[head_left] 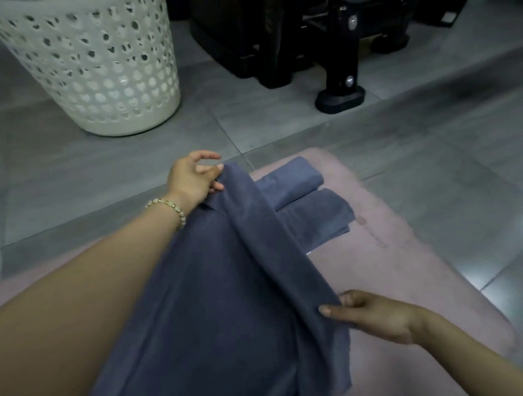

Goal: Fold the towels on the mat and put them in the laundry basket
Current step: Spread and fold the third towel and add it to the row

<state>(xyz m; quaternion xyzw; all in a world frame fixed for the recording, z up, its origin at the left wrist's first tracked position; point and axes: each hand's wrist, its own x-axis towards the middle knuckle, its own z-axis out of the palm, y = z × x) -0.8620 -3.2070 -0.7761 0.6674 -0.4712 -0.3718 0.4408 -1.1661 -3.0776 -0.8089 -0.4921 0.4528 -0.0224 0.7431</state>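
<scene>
left hand point(193, 180) pinching the far corner, right hand point(370, 313) pinching the near edge of the blue-grey towel point(218, 297) i'm folding on the pink mat point(402, 248), and if either pinch slips i reckon the lifted flap drops crooked onto the folded towels point(296, 175) beside it.

Grey tiled floor point(92, 182) — pink mat point(404, 264) laid flat on it.
On the tiles: white laundry basket point(104, 69), black stand foot point(340, 97). On the mat: two folded towels point(296, 175), large towel point(217, 313) partly raised.

basket point(97, 70): top cut off | towel point(215, 298): lower end off-frame | pile point(304, 190): perhaps two, half-hidden
</scene>
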